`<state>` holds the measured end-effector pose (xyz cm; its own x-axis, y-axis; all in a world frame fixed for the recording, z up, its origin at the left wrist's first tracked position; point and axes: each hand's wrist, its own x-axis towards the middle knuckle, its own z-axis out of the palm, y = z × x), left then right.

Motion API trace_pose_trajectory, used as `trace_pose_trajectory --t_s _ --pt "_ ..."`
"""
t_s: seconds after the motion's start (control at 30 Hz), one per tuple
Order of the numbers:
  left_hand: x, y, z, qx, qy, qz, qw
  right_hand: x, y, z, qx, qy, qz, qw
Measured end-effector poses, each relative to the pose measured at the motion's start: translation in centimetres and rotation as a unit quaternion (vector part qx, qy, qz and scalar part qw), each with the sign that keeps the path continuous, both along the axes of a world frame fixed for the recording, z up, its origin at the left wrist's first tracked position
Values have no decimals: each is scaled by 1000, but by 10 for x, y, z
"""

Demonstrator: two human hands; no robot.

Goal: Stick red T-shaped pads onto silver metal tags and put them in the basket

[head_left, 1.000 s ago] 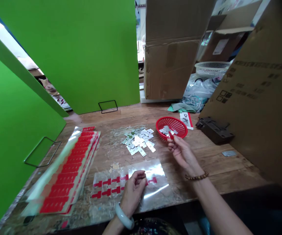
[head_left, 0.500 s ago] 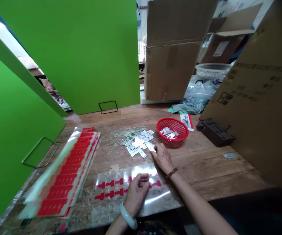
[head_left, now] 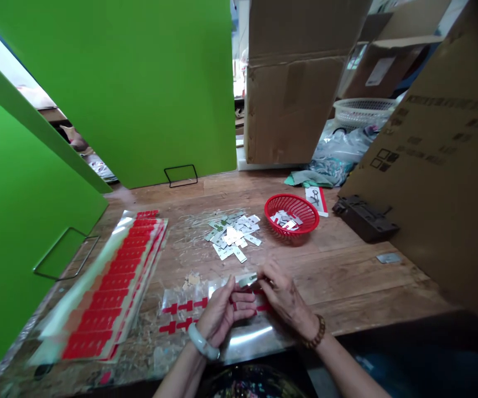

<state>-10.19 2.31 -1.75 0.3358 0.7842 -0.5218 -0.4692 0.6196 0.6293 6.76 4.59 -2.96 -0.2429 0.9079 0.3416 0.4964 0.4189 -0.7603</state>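
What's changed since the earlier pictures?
The right hand let go of a piece at the red basket, went left to the metal plates, then brought one plate nearer, to the left hand, now turned palm up. Basket and red-patterned sheets stayed put.

The boards (head_left: pixel 139 83) are bright green. The basket (head_left: pixel 292 231) is red with little holes. The tags (head_left: pixel 239 254) are shiny silver. The T shapes (head_left: pixel 186 305) are red. The table (head_left: pixel 355 282) is brown with wood lines. The bangle (head_left: pixel 201 342) is milky white.
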Motion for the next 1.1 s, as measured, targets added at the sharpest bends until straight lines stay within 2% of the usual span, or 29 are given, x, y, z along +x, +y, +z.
trace_pose_trajectory --t_s 0.13,0.2,0.3,0.37,0.6,0.83,1.1 --pt "1 2 1 -11 4 -4 1000 -5 -15 -2 -1 16 44 999" --pt "1 2 -1 -20 14 16 1000 -2 -16 -7 -5 36 14 999" --pt "0 4 -5 -16 52 44 998 6 -14 -18 -31 45 -80 995" --pt "0 7 -7 -3 80 53 995 11 -14 -24 -59 29 -105 992" --pt "10 14 -16 13 108 86 990 7 -24 -29 -68 -40 -83 993" --pt "27 20 -26 0 116 98 988 2 -29 -38 -63 -45 -94 992" --pt "31 21 -37 13 124 119 985 0 -25 -37 -60 -37 -103 992"
